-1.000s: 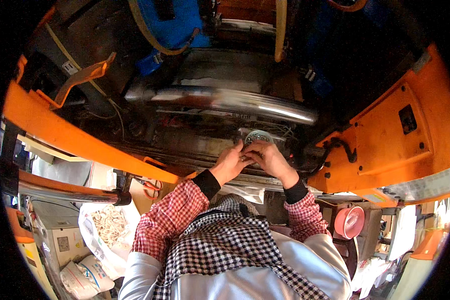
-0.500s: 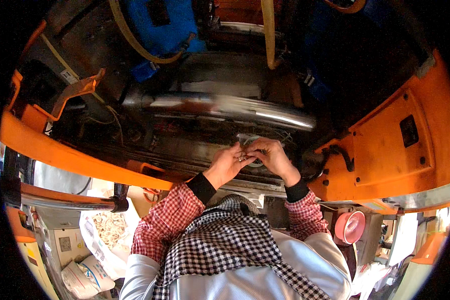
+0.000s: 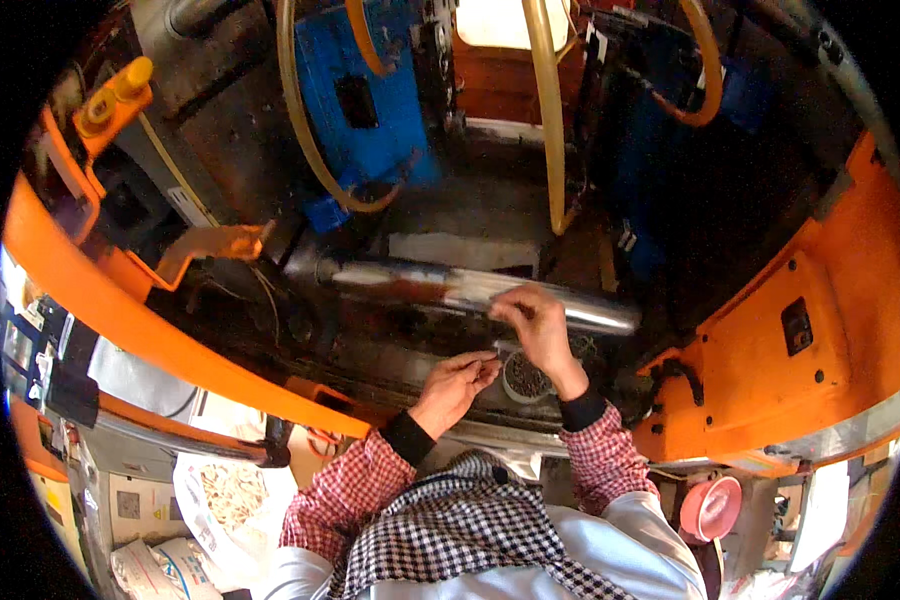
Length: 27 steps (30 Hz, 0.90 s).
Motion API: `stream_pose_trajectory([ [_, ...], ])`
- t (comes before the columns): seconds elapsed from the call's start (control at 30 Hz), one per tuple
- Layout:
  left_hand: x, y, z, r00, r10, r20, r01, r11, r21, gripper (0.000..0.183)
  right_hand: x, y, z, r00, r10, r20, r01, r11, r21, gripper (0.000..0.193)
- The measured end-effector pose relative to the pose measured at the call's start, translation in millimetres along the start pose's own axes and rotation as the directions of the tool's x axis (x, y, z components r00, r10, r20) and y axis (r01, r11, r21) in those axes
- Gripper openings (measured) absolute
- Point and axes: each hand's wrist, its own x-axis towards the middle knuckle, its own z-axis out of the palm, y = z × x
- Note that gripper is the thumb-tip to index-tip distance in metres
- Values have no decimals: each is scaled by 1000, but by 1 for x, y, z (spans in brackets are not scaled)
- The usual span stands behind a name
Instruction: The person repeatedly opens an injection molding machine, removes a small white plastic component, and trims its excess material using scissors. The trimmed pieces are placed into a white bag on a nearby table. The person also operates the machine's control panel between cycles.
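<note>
My left hand is low in the middle, thumb and fingertips pinched together. Whatever tiny thing it holds is too small to make out. Higher and to the right, my right hand has its fingers bent and drawn together in front of a shiny metal bar; anything in them is hidden. The two hands are apart. Below my right wrist stands a round tub of many small, dark grey pieces, partly covered by that hand.
An orange machine frame curves along the left, and an orange panel closes the right. Yellowish hoses hang ahead beside a blue block. A white sack of pale pieces lies lower left, a pink bowl lower right.
My hands were together at the fingertips and have parted. The right hand has risen toward the bar, leaving the tub more in sight. The whole view has shifted, showing more of the machine ahead.
</note>
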Motion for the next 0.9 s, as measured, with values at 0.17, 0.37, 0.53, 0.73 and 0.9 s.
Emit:
stream_pose_trajectory([
  [0.17, -7, 16, -1, 994, 92, -59, -87, 993, 84, 26, 115, 35, 51, 943, 78, -322, 42, 937, 348, 11],
  [0.37, -9, 29, 7, 980, 75, -182, -48, 988, 149, 25, 254, 84, 90, 855, 107, -508, -98, 994, 45, 18],
  [0.53, -13, 28, 3, 960, 156, -231, -116, 977, 179, 26, 294, 88, 113, 815, 223, -535, -269, 963, -10, 21],
  [0.73, -4, 24, 7, 967, 131, -221, -96, 982, 160, 26, 326, 162, 123, 769, 170, -617, -217, 976, -2, 25],
  [0.9, -4, 28, 15, 969, 137, -204, -88, 969, 232, 25, 316, 149, 111, 731, -105, -674, 151, 988, 10, 24],
])
